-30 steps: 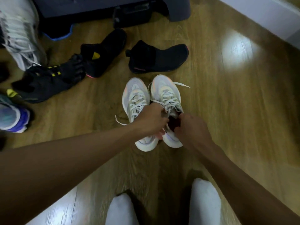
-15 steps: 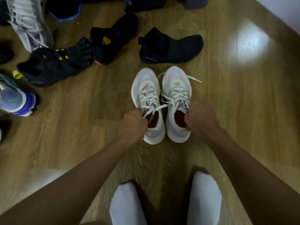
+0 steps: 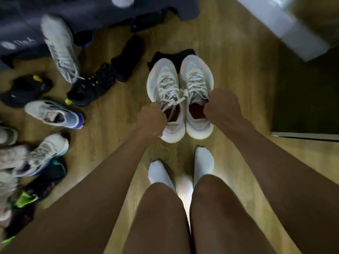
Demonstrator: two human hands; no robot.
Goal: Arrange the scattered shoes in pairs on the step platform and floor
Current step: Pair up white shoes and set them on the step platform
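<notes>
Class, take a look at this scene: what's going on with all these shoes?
A person grips a pair of white sneakers side by side, the left hand on one, the right hand on the other. Other shoes lie scattered on the wooden floor beside the dark step platform, not yet paired.

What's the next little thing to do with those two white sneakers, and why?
Probably carry them forward to the step platform and set them down side by side. The left hand grips the left white sneaker by its laces, the right hand the right white sneaker by its collar; they are already paired, toes ahead.
</notes>
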